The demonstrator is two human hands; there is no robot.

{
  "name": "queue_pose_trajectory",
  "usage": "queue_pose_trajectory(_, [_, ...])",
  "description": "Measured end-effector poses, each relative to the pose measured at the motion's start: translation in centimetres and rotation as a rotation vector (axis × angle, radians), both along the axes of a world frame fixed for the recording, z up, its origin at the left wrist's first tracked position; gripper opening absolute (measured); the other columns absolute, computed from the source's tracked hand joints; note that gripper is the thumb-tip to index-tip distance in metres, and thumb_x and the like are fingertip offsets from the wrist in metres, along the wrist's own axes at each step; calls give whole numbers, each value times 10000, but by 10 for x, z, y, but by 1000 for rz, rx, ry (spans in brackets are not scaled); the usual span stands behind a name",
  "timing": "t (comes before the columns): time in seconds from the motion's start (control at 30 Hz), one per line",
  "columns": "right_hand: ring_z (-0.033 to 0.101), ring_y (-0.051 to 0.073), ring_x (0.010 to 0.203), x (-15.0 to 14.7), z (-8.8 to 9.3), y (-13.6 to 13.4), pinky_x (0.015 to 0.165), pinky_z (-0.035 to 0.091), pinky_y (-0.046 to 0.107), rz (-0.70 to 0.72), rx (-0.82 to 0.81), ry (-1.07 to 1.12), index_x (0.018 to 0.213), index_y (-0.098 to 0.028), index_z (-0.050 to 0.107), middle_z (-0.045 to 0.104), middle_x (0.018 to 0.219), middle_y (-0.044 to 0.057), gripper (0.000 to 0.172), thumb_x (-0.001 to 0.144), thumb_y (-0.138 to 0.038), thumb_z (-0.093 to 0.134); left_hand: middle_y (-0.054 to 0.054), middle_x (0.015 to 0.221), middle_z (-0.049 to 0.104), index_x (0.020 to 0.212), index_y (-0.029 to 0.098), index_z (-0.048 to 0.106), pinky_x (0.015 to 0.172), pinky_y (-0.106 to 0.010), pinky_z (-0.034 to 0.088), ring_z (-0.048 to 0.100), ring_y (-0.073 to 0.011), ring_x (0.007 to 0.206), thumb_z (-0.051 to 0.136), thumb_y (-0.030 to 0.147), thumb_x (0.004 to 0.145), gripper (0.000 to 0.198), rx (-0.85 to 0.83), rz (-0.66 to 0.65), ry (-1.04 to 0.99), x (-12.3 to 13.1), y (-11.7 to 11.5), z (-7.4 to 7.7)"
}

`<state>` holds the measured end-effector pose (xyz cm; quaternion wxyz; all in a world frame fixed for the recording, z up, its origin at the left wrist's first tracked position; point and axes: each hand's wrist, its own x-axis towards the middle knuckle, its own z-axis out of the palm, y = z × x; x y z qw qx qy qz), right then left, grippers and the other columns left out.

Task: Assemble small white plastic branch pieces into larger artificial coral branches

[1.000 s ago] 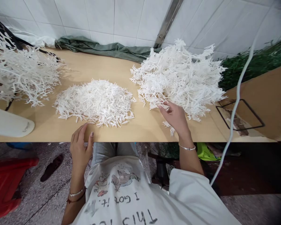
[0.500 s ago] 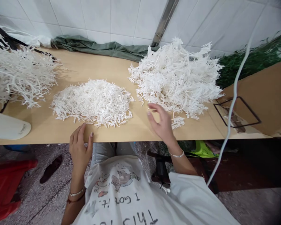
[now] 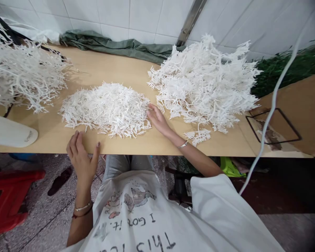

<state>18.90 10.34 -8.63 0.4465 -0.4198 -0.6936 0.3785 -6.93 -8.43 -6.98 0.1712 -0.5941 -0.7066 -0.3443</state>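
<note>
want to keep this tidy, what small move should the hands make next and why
Perhaps use the right hand to nudge the middle white pile inward at its right edge: the hand is right by that edge, which looks ragged.

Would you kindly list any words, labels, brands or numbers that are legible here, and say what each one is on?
"I Got it.": on the shirt, upside down in this view.
"This": also on the shirt, upside down; the rest of that line is cut off.
White container: dark lettering, too small and blurred to read.
</note>
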Motion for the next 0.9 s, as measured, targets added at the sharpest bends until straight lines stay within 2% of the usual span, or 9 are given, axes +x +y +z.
queue_pose_trajectory(0.13, [479,206,1277,-4,-2,-1,1143,342,390,45,50,69,1269,-187,503,518,1347,105,679,822,-695,450,-184,1450,372,1403,18,388,1181,-387,227,323,-258,1361,522,353,891,626,-30,0,15,0,1,0])
queue_pose_trajectory(0.23, [478,196,1276,-5,-1,-1,1147,342,384,29,14,156,1228,-202,517,529,1333,86,635,820,-686,464,-187,1458,356,1410,8,370,1183,-384,221,311,-256,1368,515,356,896,638,-49,1,16,1,1,1])
queue_pose_trajectory(0.37, [466,194,1293,-5,0,-2,1147,350,373,23,-12,216,1228,-209,506,507,1359,87,648,802,-697,478,-193,1462,344,1423,3,346,1184,-391,214,301,-262,1372,517,373,894,668,-67,3,22,-2,1,3])
queue_pose_trajectory(0.53, [438,191,1321,-6,0,-3,1168,318,379,10,4,173,1245,-219,496,491,1381,75,625,818,-675,471,-189,1469,335,1434,25,335,1185,-389,208,294,-254,1381,516,381,894,672,-71,-6,26,-4,2,3])
queue_pose_trajectory(0.73, [420,195,1331,-5,5,-5,1169,304,382,10,-26,137,1261,-202,481,471,1394,83,672,821,-708,429,-201,1461,343,1428,13,340,1182,-396,207,305,-260,1374,516,407,891,690,-69,2,21,-3,4,3])
queue_pose_trajectory(0.9, [419,201,1332,-3,7,-6,1175,299,372,-7,-63,149,1251,-179,486,477,1384,105,780,792,-793,342,-205,1459,345,1426,5,339,1181,-399,206,307,-262,1374,510,407,893,689,-64,-2,25,-4,4,3])
